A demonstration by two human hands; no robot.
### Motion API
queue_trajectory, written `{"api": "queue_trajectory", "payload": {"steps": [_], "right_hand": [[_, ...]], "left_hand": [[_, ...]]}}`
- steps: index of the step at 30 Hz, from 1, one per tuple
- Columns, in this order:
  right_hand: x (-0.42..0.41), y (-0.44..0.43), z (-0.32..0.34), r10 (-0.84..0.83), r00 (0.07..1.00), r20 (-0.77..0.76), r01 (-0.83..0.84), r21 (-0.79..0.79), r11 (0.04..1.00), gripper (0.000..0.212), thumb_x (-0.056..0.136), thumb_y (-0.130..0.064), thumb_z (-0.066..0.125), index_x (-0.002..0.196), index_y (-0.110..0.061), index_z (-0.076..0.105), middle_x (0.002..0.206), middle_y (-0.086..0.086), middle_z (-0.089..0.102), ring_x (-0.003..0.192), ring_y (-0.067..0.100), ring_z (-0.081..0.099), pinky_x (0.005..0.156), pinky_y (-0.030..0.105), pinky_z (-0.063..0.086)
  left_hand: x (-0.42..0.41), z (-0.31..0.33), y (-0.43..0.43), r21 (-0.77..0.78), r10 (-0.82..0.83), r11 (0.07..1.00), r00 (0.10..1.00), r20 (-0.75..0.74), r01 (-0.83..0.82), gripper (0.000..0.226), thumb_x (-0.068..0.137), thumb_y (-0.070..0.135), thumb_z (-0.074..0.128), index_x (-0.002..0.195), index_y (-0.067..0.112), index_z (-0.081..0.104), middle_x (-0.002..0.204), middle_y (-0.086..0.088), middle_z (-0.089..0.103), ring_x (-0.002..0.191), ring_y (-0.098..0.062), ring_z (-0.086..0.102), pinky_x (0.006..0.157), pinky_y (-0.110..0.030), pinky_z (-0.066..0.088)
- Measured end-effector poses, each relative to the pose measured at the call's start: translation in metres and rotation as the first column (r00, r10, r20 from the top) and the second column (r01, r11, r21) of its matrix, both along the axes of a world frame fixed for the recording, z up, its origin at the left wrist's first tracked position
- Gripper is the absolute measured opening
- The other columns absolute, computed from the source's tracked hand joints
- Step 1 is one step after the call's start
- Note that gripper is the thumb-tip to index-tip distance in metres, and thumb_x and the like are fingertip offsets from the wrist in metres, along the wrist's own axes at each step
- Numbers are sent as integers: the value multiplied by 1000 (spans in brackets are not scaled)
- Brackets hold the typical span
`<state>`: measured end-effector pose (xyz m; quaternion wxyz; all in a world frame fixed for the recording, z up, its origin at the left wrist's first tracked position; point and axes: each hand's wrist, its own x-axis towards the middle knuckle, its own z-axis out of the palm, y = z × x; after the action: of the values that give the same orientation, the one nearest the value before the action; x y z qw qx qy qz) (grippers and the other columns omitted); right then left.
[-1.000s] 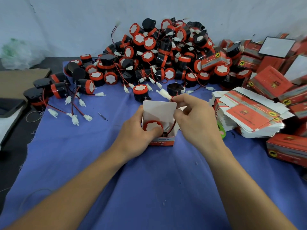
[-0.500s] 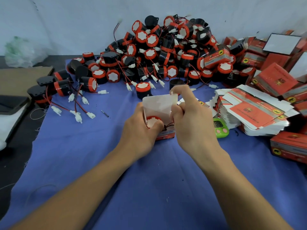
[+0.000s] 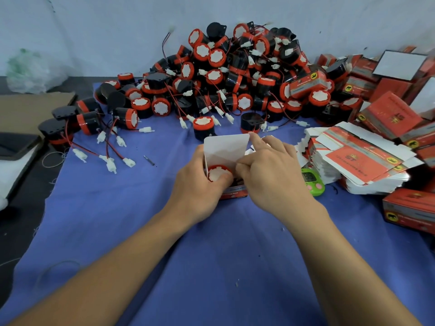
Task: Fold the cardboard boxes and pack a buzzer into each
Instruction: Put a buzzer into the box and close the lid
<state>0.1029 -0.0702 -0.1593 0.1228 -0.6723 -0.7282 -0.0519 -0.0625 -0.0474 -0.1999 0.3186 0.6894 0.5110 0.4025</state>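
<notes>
Head-worn view, facing forward-down, close over blue cloth (image 3: 117,208).

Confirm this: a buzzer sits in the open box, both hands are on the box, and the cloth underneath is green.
Not green: the head view shows a blue cloth. The buzzer sits in the open box, with the left hand and right hand on it.

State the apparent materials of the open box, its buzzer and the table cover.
Open box: thin card, matte white inside, printed red outside, folded flaps. Buzzer: probably moulded plastic, red rim, white face. Table cover: blue woven cloth, matte, frayed left edge.
</notes>
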Motion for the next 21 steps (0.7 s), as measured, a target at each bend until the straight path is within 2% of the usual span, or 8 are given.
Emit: {"api": "queue_trajectory", "payload": {"steps": [2,4,8,11,15,18,19,21], "right_hand": [[2,0,5,23,996,-89,-28,-61,998,29,97,-26,51,85,-31,77,166,4,32,145,26,30,112,44,26],[3,3,8,7,990,-137,-19,-81,997,25,96,-25,55,79,-27,73,159,5,44,140,28,37,110,47,32],[4,12,4,-105,933,-344,66,-123,990,28,92,-27,66,68,-13,68,89,8,68,86,32,61,74,43,51],[-3,10,-3,-230,781,-581,220,-89,971,31,87,-32,75,65,-9,73,65,6,68,65,27,62,61,39,51],[-9,7,-7,-182,873,-452,176,-55,983,36,95,-40,65,71,-14,72,73,5,67,73,30,59,65,41,48],[-1,5,-2,-45,861,-507,-11,-106,994,44,100,-27,54,58,-18,52,73,-1,54,69,23,50,61,39,33],[4,4,-1,-15,858,-513,-65,-137,988,43,100,-24,51,58,-17,51,81,-2,56,75,25,52,62,37,31],[14,1,-1,9,876,-482,-116,-193,974,30,98,-26,52,74,-15,67,136,3,59,116,28,56,75,30,36]], "left_hand": [[0,1,0,1,-14,1000,1000,-2,14,51,78,47,65,127,46,51,108,42,60,99,11,59,72,-5,46],[-2,1,1,-1,-49,999,999,14,49,44,78,44,67,119,48,55,105,35,65,96,8,63,72,-9,48],[-5,2,5,-109,-222,963,957,185,244,45,82,36,63,127,39,65,118,13,75,112,-11,69,96,-35,55],[-6,5,11,-218,-226,920,895,384,326,56,84,31,45,136,22,64,129,-1,74,121,-16,68,98,-27,55],[-7,2,14,-215,-213,939,944,253,270,39,91,30,55,129,29,65,123,7,75,117,-12,68,103,-35,53],[-5,-6,18,-195,-125,969,983,135,150,36,91,23,69,124,36,65,114,13,75,104,-8,71,98,-44,58],[-4,-6,18,-185,-115,973,984,138,140,36,89,24,71,123,36,66,112,16,76,102,-5,72,96,-41,59],[-3,-5,18,-177,-118,974,981,151,144,38,81,31,68,119,38,68,110,18,77,101,-3,72,93,-35,59]]}}
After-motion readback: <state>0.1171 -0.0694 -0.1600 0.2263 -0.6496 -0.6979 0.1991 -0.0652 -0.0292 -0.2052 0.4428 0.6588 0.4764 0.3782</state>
